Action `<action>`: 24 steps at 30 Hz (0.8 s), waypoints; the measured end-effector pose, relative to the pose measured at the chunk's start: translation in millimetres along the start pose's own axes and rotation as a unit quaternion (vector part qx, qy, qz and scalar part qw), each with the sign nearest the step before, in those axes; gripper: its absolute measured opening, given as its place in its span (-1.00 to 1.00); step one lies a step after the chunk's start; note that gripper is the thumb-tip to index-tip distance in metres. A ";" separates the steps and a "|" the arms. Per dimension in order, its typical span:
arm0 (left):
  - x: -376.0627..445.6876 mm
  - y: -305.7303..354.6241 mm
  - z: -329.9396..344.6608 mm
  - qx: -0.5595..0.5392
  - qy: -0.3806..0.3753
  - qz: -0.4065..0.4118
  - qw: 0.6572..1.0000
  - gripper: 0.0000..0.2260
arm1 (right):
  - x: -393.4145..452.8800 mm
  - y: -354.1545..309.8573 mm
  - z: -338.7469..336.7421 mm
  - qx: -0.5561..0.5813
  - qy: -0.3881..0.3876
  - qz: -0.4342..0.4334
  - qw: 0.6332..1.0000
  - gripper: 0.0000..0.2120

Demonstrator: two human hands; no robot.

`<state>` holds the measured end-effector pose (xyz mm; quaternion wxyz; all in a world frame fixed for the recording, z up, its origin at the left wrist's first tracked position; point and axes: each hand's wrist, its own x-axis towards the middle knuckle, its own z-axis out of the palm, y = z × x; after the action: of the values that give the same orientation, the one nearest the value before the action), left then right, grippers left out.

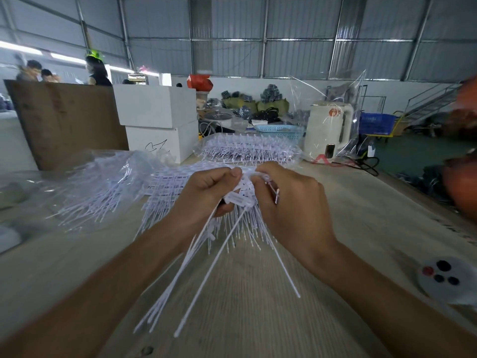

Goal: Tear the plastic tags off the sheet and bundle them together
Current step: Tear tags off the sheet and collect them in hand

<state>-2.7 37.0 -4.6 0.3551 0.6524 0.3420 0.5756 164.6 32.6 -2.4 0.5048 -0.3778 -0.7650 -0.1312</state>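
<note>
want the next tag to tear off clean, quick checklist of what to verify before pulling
1. Left hand grips the bundle of torn tags: ok, fingers are curled round the heads and the tails hang down.
2. Right hand has a hold on the sheet of tags: ok, fingers are curled at its top edge.
3. Which single tag is being pinched: cannot tell, the fingers hide it.
4. Bundle tails aligned: not ok, they splay apart toward the table.
5. More sheets within reach: ok, a stack of sheets lies beyond the hands.
</note>
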 end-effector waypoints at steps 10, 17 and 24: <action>-8.4 -0.9 7.0 0.071 -0.008 0.022 0.997 -0.65 | 14.8 51.9 -9.9 0.249 -0.096 0.224 0.937 -0.89; -7.6 -3.1 10.3 0.157 -0.041 0.040 0.986 -0.76 | 4.2 16.2 -4.6 0.433 -0.237 0.249 0.833 -0.72; -8.8 -10.7 11.6 0.169 -0.024 0.063 0.983 -0.92 | 4.5 25.7 -3.9 0.363 -0.217 0.205 0.883 -0.82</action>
<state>7.5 34.1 -19.3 0.2105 0.7369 0.3838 0.5152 184.6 49.8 -1.3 0.4439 -0.3357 -0.7550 0.3467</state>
